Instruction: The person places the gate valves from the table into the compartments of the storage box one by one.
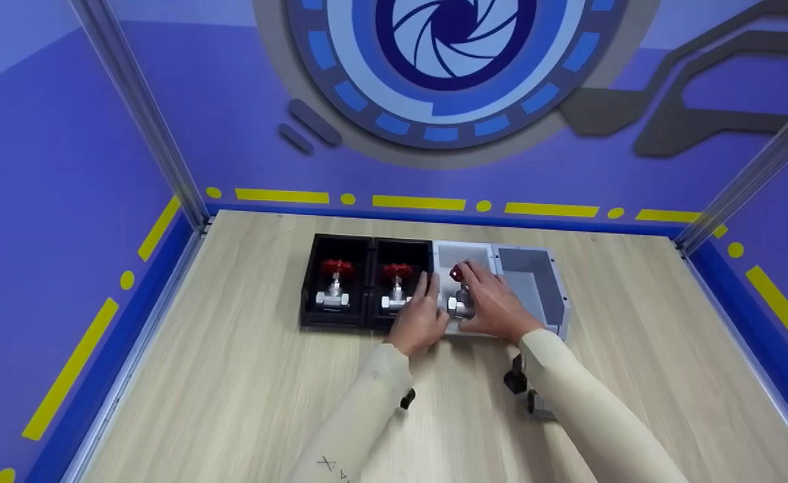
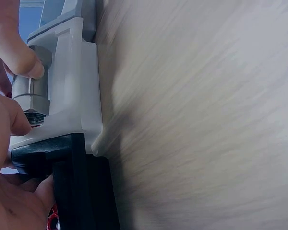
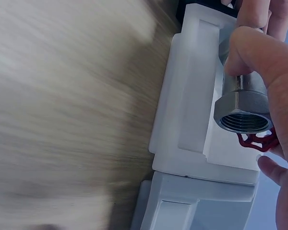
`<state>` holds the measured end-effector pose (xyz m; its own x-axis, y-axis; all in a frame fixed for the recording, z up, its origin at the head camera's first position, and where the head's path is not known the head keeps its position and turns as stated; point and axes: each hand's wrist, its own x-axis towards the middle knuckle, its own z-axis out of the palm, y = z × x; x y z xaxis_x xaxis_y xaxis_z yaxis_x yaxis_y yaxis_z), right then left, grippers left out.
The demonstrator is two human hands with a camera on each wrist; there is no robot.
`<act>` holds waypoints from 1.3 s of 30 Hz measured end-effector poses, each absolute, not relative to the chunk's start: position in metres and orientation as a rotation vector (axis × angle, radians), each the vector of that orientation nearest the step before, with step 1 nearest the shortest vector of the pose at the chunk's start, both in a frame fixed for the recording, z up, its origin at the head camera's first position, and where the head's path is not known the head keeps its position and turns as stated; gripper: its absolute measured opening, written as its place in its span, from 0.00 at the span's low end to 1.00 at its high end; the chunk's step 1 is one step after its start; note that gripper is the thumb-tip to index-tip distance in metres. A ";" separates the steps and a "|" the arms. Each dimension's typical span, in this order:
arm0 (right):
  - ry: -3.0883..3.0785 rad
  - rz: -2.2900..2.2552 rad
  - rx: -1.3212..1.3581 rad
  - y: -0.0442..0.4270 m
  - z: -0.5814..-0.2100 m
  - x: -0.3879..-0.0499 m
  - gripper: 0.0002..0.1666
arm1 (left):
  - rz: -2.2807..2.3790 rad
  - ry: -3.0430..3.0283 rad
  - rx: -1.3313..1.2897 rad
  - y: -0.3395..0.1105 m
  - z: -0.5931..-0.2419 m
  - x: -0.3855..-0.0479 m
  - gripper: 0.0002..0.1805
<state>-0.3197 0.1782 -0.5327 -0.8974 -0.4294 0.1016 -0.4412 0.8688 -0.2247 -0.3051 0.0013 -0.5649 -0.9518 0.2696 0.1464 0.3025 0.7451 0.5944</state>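
Observation:
In the white bin (image 1: 464,252), my right hand (image 1: 497,305) grips a silver valve (image 1: 457,308) with a red handwheel (image 3: 260,142). The thumb lies along its metal body, and a threaded open end (image 3: 244,120) faces the right wrist camera. My left hand (image 1: 422,322) straddles the wall between the white bin and the neighbouring black bin (image 2: 69,158), thumb on the white side and fingers on the black side. Close to that hand, a second red-wheeled valve (image 1: 396,288) stands in this black bin.
A third red-wheeled valve (image 1: 333,287) stands in the leftmost black bin (image 1: 308,295). The grey bin (image 1: 544,268) adjoins the white one on the right. Below the right forearm, a black-and-grey object (image 1: 516,379) lies partly hidden on the wooden table (image 1: 233,376). Purple panels (image 1: 192,100) enclose the table.

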 end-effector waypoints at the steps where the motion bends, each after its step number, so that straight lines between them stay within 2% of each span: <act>1: -2.986 0.381 0.702 0.178 -0.533 -0.321 0.64 | -0.997 -2.882 -0.477 0.001 -0.565 -0.305 0.40; 30: -2.982 0.444 0.738 0.172 -0.542 -0.342 0.64 | -0.998 -2.880 -0.484 0.001 -0.564 -0.305 0.40; 39: -2.996 0.433 0.769 0.171 -0.544 -0.348 0.60 | -1.010 -2.880 -0.486 0.001 -0.565 -0.305 0.40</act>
